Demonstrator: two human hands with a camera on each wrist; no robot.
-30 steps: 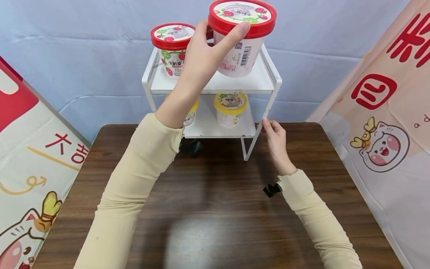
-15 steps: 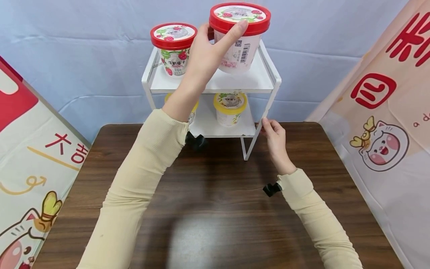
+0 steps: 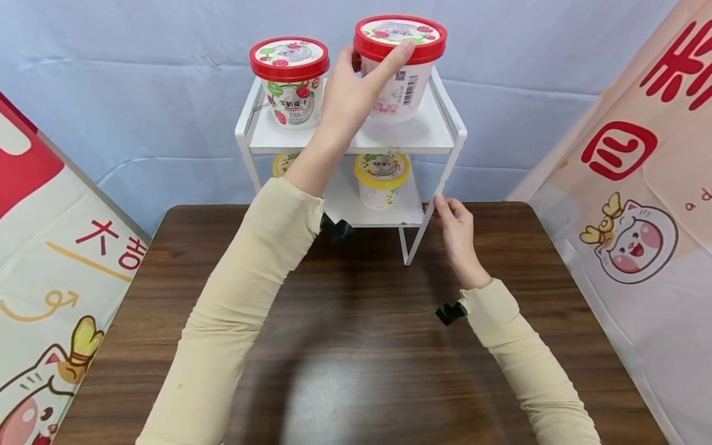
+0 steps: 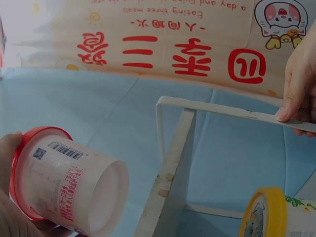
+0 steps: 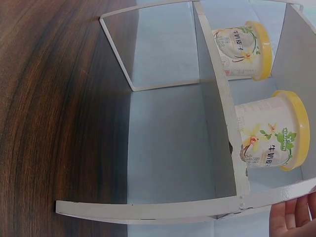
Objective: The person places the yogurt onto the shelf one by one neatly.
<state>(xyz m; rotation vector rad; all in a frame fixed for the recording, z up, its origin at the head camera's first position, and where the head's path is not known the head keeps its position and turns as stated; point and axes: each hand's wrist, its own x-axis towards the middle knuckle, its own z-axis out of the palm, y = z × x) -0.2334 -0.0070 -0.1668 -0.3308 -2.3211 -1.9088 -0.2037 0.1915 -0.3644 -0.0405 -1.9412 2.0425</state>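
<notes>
In the head view my left hand (image 3: 350, 93) grips a white ice cream tub with a red lid (image 3: 408, 86), thumb over the lid's edge. The tub is upright over the right half of the top tier of a white metal rack (image 3: 350, 150). A gap shows between its base (image 4: 109, 197) and the tier in the left wrist view. A second red-lidded tub (image 3: 295, 102) stands on that tier at the left. Lower down, my right hand (image 3: 457, 241) pinches the rack's right front upright between thumb and fingers.
On the rack's lower tier stand two yellow-lidded tubs; the right one (image 3: 381, 182) is plain to see, the left one (image 3: 282, 162) partly hidden by my left arm. The rack stands at the back of a dark wooden table (image 3: 356, 346), with a blue cloth (image 3: 183, 123) behind.
My left hand has lowered the red-lidded tub toward the top tier and away from the camera. My right hand has stayed on the upright.
</notes>
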